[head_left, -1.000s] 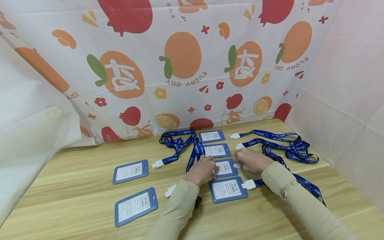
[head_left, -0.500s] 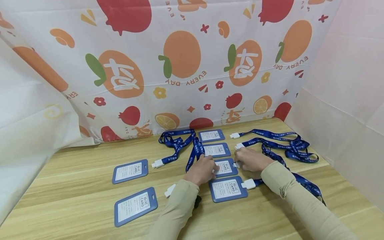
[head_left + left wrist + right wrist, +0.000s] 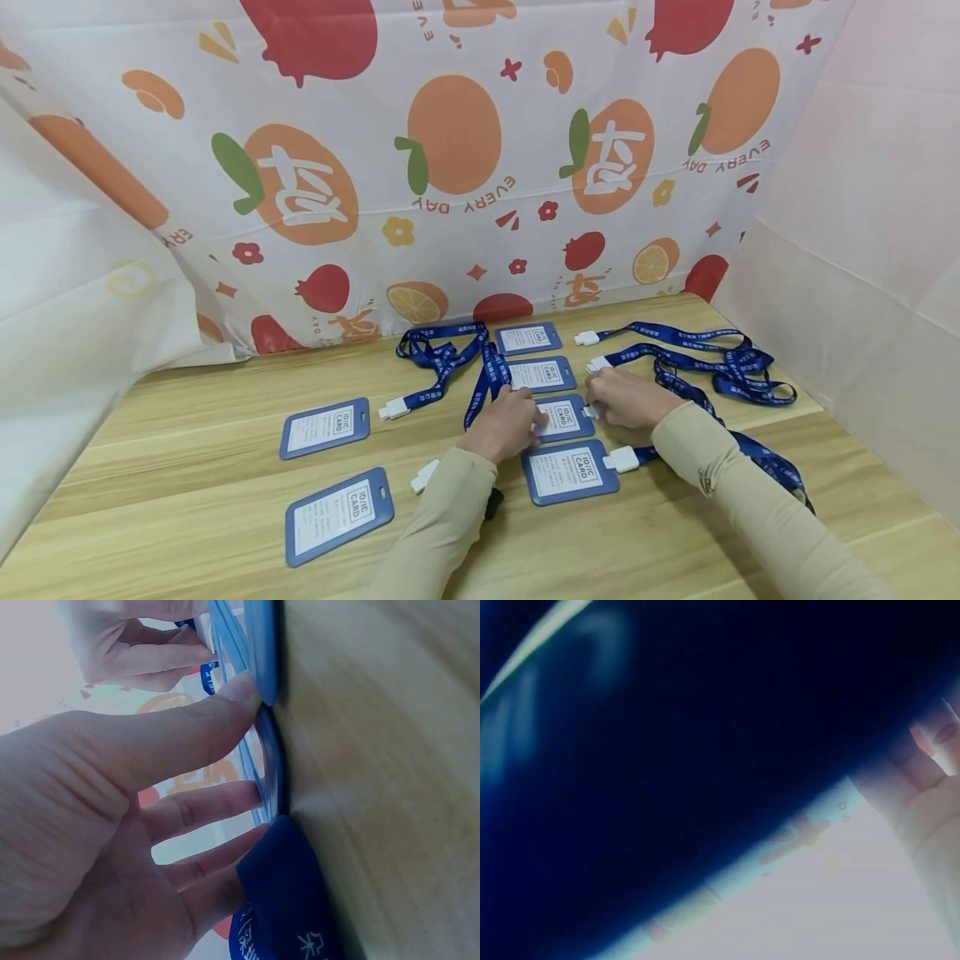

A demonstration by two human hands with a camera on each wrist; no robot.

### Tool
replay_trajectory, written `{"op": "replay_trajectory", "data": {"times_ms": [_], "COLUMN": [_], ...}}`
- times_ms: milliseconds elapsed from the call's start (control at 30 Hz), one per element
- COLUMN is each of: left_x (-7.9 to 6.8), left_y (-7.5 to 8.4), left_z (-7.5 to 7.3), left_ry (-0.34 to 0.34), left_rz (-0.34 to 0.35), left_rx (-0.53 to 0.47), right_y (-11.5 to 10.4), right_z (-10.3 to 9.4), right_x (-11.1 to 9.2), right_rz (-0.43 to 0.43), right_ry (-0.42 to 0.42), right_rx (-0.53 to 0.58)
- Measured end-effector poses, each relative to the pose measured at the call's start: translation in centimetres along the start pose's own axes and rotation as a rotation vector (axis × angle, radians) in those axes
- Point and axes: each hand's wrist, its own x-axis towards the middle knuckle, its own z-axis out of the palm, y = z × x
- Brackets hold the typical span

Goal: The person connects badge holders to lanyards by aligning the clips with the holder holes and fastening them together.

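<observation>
Six blue card holders (image 3: 572,472) lay on the wooden table (image 3: 225,500), catalogued from my remote station: two at left, four in a column farther right. Item: left hand (image 3: 504,423), thumb and fingertips gripping the edges of the third card holder (image 3: 567,417), counted from the column's back. Item: right hand (image 3: 632,398), pinching a white clip (image 3: 592,412) at that holder's slotted end; I could not tell whether it was fastened. Item: front clip (image 3: 621,459), at the slot of the column's nearest holder. Item: blue straps (image 3: 442,362), loosely bunched either side of the column. Item: fruit-print cloth (image 3: 465,250), behind the table. My right wrist view was mostly dark blur.
</observation>
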Motion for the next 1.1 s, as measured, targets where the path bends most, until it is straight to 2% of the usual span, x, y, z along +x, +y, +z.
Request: {"op": "replay_trajectory", "data": {"times_ms": [433,667,1100], "left_x": [-0.01,0.01,0.09], "left_y": [0.07,0.12,0.04], "left_z": [0.01,0.01,0.04], "left_ry": [-0.003,-0.011,-0.008], "left_rz": [-0.012,-0.008,0.000], "left_rx": [-0.005,0.000,0.009], "right_y": [-0.12,0.04,-0.05], "right_z": [0.00,0.13,0.15], "right_x": [0.03,0.05,0.05], "right_rz": [0.030,-0.009,-0.013], "right_ry": [-0.011,0.010,0.019], "right_rx": [-0.013,-0.004,-0.003]}}
